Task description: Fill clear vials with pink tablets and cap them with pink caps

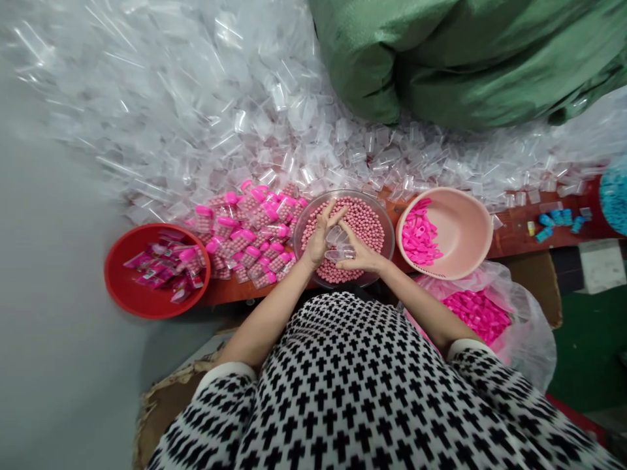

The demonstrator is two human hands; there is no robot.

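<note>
At frame centre, the left hand (317,241) and right hand (362,254), fingers spread, hold small clear plastic containers (339,243) between them over round pink beads (368,225); uneven pressure might let one slip.

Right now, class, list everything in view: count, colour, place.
Table: one, brown, middle
Containers: many, clear, piled behind
Sack: one, green, top
Bowl: one, red, left
Packets: several, pink, inside
Filled containers: many, clear, pink-capped, left
Bead bowl: one, translucent, centre
Beads: many, pink, inside
Basin: one, peach, right
Basin pieces: many, pink, inside
Bag: one, translucent, below basin
Bag pieces: many, pink, inside
Small pieces: many, blue, far right
Wall: one, grey, left
Shirt: one, black and white, bottom
Left hand, right hand: one each, bare, above beads
</note>
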